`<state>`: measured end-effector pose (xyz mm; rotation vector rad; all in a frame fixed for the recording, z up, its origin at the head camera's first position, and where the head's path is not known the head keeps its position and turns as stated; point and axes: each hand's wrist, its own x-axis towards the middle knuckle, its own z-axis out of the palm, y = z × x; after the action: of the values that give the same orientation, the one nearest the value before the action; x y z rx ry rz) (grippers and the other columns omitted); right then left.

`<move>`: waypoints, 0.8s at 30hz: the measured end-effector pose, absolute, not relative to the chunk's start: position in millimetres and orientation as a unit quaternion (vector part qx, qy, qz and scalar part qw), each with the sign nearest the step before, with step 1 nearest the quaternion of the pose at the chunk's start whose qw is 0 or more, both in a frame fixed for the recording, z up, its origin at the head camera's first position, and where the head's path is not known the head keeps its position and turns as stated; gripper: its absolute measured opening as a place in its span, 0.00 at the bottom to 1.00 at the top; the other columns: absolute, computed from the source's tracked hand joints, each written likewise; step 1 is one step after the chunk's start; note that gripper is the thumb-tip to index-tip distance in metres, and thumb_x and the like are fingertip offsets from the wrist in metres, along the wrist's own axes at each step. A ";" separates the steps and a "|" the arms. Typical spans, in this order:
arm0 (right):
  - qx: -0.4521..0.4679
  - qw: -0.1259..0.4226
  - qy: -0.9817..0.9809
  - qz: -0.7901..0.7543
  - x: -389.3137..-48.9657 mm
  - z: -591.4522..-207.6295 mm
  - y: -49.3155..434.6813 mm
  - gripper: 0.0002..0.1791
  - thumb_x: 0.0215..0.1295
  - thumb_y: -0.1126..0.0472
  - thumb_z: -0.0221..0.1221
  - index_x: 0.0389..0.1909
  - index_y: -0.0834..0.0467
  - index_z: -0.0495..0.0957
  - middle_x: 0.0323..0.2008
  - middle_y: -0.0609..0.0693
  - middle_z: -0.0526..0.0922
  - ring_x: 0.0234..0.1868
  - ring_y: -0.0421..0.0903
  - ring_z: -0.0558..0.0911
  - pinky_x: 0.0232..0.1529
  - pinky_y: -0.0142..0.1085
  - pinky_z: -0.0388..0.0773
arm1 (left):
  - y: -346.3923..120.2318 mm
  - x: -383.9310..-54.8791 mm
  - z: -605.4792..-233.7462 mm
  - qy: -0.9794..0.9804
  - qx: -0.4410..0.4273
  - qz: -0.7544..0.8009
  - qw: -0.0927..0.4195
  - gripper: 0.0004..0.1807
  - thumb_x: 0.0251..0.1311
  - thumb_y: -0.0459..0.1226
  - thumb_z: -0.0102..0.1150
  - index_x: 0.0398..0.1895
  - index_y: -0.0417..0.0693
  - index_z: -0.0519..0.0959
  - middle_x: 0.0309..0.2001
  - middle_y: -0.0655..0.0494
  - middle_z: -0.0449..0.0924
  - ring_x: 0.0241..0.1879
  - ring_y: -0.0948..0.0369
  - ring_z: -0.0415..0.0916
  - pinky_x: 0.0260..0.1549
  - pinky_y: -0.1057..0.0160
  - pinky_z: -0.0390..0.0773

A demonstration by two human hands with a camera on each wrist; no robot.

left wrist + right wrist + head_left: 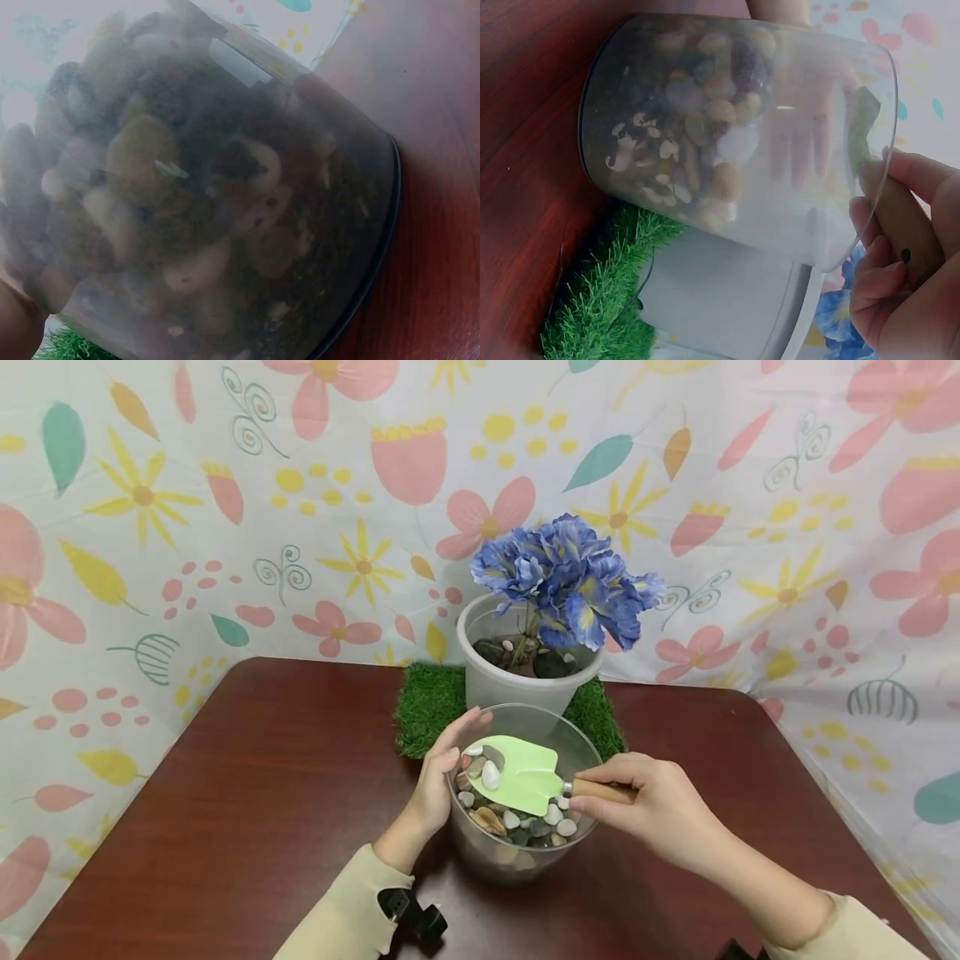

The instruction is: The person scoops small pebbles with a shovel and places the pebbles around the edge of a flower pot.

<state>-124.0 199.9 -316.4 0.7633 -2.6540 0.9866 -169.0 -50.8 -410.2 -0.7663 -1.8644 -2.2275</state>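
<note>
A clear plastic bucket [495, 847] stands on the table, with pebbles [551, 814] of several colours inside. My right hand [656, 802] grips the wooden handle of a light-green hand trowel [528, 772], its blade inside the bucket's mouth. A white pebble [491, 775] and a grey one overlap the blade near its tip. Against the bucket's left side rests my left hand [435, 785], fingers extended along the wall near the rim. Through the clear wall, the right wrist view shows those fingers [821, 146] lying flat and straight. Dark, mottled material fills the bucket's lower part.
Behind the bucket, a white pot [517, 683] holds blue artificial flowers [562, 572] and stones. That pot stands on a green artificial grass mat [431, 710]. A flower-patterned cloth [247, 502] hangs behind the dark red table [247, 793].
</note>
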 end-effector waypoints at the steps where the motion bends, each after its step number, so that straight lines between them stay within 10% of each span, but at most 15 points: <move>1: 0.259 0.108 -0.899 0.337 -123.5 -317.4 200.7 0.11 0.47 0.54 0.71 0.34 0.48 0.86 0.29 0.36 0.83 0.26 0.30 0.77 0.24 0.26 0.75 | -50.3 -168.6 -410.2 -0.620 -0.252 -0.740 0.063 0.35 0.59 0.39 0.27 0.70 0.33 0.54 0.66 0.32 0.61 0.44 0.70 0.66 0.25 0.70 0.62; 11: 0.255 0.148 -0.883 0.364 -127.5 -317.6 208.2 0.12 0.46 0.61 0.71 0.35 0.49 0.86 0.28 0.38 0.83 0.26 0.30 0.78 0.25 0.23 0.73 | -50.7 -169.3 -412.9 -0.625 -0.269 -0.730 0.069 0.34 0.62 0.39 0.26 0.70 0.31 0.52 0.66 0.28 0.58 0.64 0.66 0.62 0.58 0.66 0.65; 24: 0.225 0.130 -0.893 0.367 -132.9 -312.3 217.3 0.11 0.48 0.60 0.70 0.36 0.48 0.86 0.30 0.39 0.84 0.29 0.29 0.80 0.27 0.24 0.75 | -52.7 -169.5 -412.9 -0.622 -0.296 -0.719 0.093 0.33 0.62 0.38 0.25 0.69 0.28 0.51 0.64 0.27 0.61 0.64 0.68 0.65 0.65 0.37 0.57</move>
<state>-132.9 217.3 -312.3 0.6546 -2.5948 1.0656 -169.5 -52.7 -412.9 -0.8790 -1.8463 -2.1325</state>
